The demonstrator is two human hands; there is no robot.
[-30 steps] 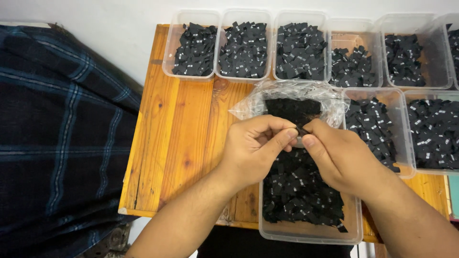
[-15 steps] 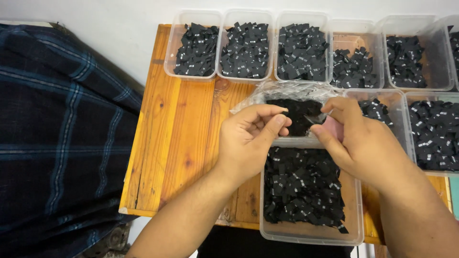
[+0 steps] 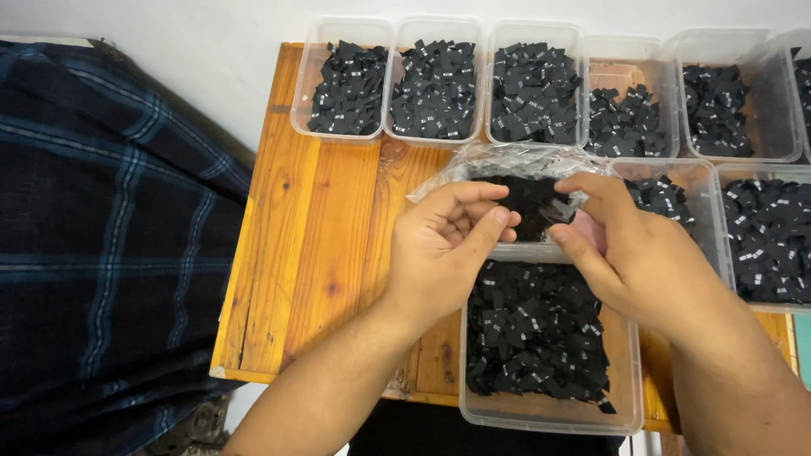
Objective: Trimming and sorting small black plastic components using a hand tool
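My left hand (image 3: pixel 443 249) and my right hand (image 3: pixel 642 257) hover side by side over a clear plastic tub (image 3: pixel 549 422) full of small black fabric labels (image 3: pixel 532 333). Just beyond the hands lies a crumpled clear plastic bag (image 3: pixel 507 165) with more black labels inside. My right thumb and forefinger pinch a small black label (image 3: pixel 559 213) at the bag's mouth. The fingers of my left hand are loosely curled and apart, and nothing shows between them.
A wooden table (image 3: pixel 329 219) carries everything. Along its far edge stands a row of clear tubs (image 3: pixel 435 80) holding black labels, and further tubs (image 3: pixel 764 236) sit at the right. Dark blue plaid cloth (image 3: pixel 101 236) fills the left.
The hands were pinched together over the front tub. They have since separated and lifted a little toward the bag, the right hand keeping a label.
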